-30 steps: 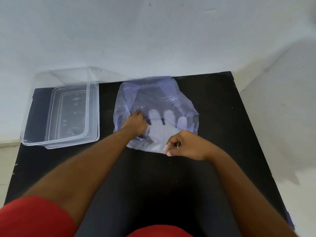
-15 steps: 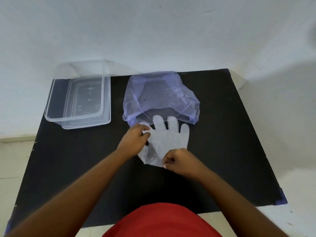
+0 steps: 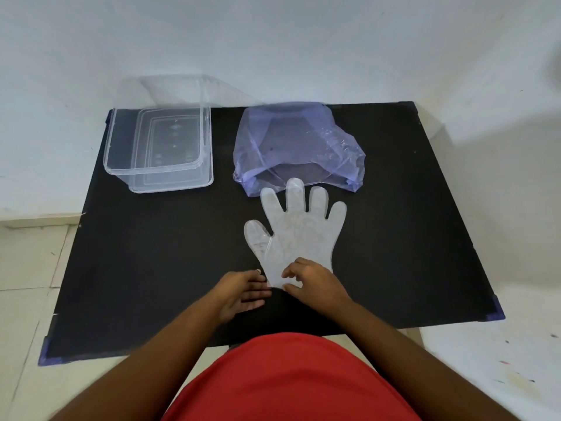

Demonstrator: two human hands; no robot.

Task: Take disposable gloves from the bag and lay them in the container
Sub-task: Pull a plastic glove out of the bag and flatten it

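Black table [image 3: 127,268]: glove [image 3: 299,235] flat mid-table, both hands [image 3: 282,288] at its cuff.

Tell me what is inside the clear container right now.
Nothing shows inside the clear container: only its moulded bottom and the black table through it. The one glove lies outside, flat on the table. No part of its inside is covered.

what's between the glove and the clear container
Only bare black table lies between the glove and the container, seen in the head view.
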